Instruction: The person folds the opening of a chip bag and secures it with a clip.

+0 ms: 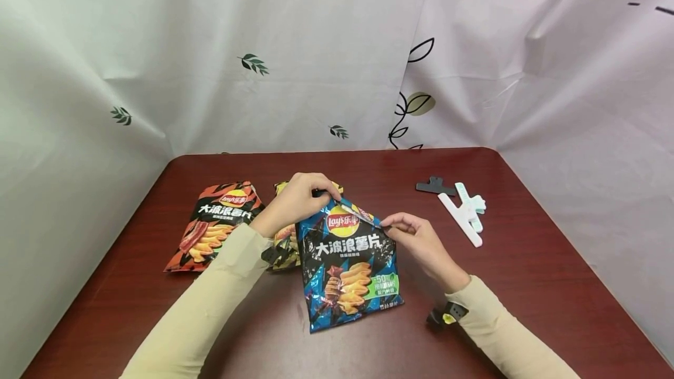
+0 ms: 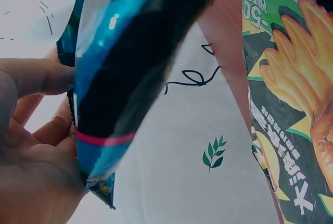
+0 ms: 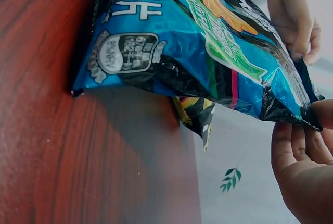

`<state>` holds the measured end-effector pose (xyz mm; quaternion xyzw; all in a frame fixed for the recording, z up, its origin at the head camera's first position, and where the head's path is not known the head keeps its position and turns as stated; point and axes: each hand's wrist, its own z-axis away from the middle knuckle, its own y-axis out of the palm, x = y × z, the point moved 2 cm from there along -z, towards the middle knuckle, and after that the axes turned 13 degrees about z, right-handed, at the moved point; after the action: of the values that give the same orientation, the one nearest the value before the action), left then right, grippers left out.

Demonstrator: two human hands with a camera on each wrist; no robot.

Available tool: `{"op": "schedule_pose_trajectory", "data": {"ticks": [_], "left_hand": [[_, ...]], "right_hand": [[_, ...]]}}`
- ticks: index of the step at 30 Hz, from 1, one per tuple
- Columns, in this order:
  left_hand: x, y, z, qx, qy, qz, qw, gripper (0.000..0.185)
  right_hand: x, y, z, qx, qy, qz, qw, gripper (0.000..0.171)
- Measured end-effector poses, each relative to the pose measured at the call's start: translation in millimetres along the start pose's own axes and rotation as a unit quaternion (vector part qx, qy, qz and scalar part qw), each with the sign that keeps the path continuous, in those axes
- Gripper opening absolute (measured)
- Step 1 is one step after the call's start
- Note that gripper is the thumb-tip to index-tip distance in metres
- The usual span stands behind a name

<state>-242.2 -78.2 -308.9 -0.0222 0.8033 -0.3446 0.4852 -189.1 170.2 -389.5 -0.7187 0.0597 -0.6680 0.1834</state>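
Note:
A blue crisp bag (image 1: 348, 265) lies in the middle of the dark red table (image 1: 526, 285), its top edge lifted. My left hand (image 1: 299, 199) pinches the bag's top left corner. At the top right corner my right hand (image 1: 413, 234) pinches the same edge. In the left wrist view the blue bag (image 2: 117, 73) hangs close before my left hand (image 2: 36, 146), thumb and fingers on its edge. From the right wrist the blue bag (image 3: 197, 41) shows its underside, with my right hand (image 3: 304, 169) holding its corner and my left hand (image 3: 294, 15) beyond.
A red crisp bag (image 1: 213, 225) lies at the left, and a yellow and black bag (image 1: 284, 244) is half hidden under my left forearm. White and pale green sealing clips (image 1: 466, 212) and a black clip (image 1: 434, 186) lie at the back right. A patterned curtain surrounds the table.

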Motion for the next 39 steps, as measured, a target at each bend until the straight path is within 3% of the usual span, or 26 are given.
{"op": "schedule_pose_trajectory", "data": {"ticks": [12, 24, 39], "left_hand": [[1.8, 0.7, 0.8, 0.001, -0.006, -0.009, 0.9999, 0.020], [4.7, 1.6, 1.9, 0.021, -0.020, -0.001, 0.9996, 0.021], [7.3, 5.6, 0.5, 0.021, -0.001, -0.028, 0.9994, 0.009]], "right_hand": [[0.0, -0.8, 1.1, 0.004, -0.003, 0.049, 0.999, 0.025], [-2.4, -0.8, 2.1, 0.013, 0.006, 0.045, 0.999, 0.036], [-5.0, 0.1, 0.9, -0.006, -0.011, 0.040, 0.999, 0.030]]}}
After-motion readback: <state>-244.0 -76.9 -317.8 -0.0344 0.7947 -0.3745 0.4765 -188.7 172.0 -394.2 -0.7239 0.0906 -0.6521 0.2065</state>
